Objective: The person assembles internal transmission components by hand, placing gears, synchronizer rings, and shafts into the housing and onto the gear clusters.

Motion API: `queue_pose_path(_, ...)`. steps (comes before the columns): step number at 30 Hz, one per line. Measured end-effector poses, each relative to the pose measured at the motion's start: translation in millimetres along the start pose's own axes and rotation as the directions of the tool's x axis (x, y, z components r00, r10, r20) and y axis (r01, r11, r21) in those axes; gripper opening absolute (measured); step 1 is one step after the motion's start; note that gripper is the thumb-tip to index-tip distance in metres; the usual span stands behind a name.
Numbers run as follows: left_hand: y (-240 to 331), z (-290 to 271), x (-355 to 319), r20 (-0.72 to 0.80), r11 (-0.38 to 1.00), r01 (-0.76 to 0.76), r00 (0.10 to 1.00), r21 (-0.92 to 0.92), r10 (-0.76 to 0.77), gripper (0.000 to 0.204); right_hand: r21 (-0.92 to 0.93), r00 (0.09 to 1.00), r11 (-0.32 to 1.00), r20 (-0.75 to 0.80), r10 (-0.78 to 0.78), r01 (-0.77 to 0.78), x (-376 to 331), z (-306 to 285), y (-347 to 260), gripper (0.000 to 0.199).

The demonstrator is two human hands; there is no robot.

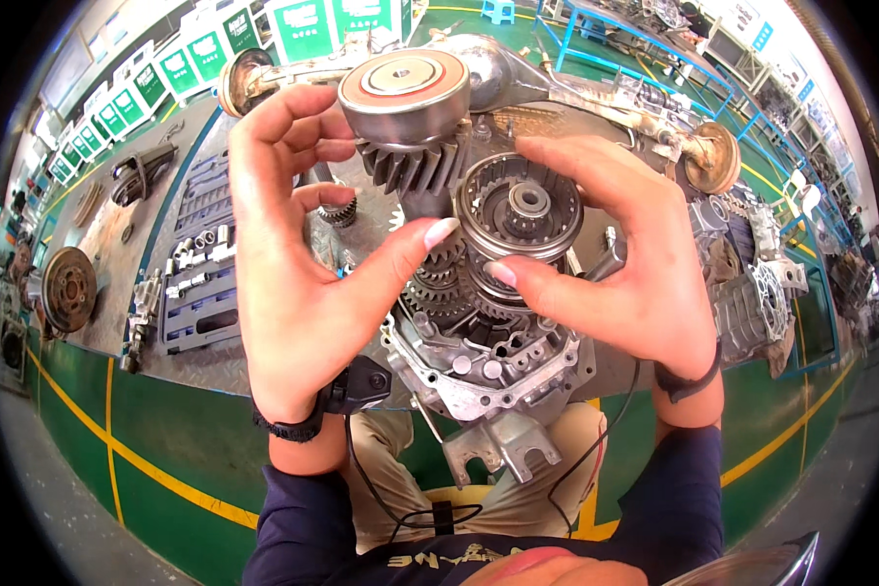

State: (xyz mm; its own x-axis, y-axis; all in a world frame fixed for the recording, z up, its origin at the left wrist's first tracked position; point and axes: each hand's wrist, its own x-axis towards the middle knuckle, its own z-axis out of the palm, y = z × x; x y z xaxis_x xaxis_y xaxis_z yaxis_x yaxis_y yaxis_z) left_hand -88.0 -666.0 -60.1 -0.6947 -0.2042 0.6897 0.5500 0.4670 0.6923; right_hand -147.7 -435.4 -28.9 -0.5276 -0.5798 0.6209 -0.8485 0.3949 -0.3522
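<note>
My left hand (303, 283) is raised with its fingers curved and apart beside a tall gear shaft. That shaft carries a round bearing-like cap (402, 86) above a helical gear (415, 166). Its thumb tip comes close to the rim of a toothed synchronizer ring (520, 207). My right hand (645, 264) cups around this ring from the right, index finger at the far edge and thumb at the near edge, palm away from it. Whether the fingertips touch is hard to tell. Both stacks stand upright in an open gearbox housing (479, 376), with smaller gears (435, 293) between them.
A socket tool case (200, 317) lies on the metal bench to the left, near a rusty disc (68, 288). Behind the gearbox stretches an axle (503, 73). Another metal housing (752, 308) sits at the right. Cables hang by my legs.
</note>
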Motion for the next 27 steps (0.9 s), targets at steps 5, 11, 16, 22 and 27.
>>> queue_pose_path(5, -27, 10, 7, 0.234, 0.921, 0.111, 0.972, -0.374, -0.022, 0.098, -0.07, 0.997, 0.996, -0.041, -0.065, 0.062, 0, 3, -1, 0.065)
queue_pose_path(11, -44, 15, 16, 0.472, 0.662, 0.418, 0.875, -0.622, -0.108, 0.088, -0.053, 0.998, 0.998, -0.058, -0.037, 0.034, -3, 2, -1, 0.067)
queue_pose_path(16, -47, 20, 17, 0.43, 0.638, 0.359, 0.902, -0.681, -0.05, 0.084, 0.098, 0.995, 0.995, -0.096, 0.04, -0.03, -9, 9, 2, 0.068)
queue_pose_path(22, -51, 20, 18, 0.432, 0.64, 0.343, 0.902, -0.688, -0.019, 0.086, 0.04, 0.995, 0.997, -0.079, 0.066, -0.063, -10, 6, -4, 0.071)
queue_pose_path(27, -53, 21, 20, 0.423, 0.628, 0.325, 0.906, -0.707, 0.007, 0.086, -0.01, 0.995, 0.998, -0.077, 0.062, -0.063, -11, 5, -5, 0.071)
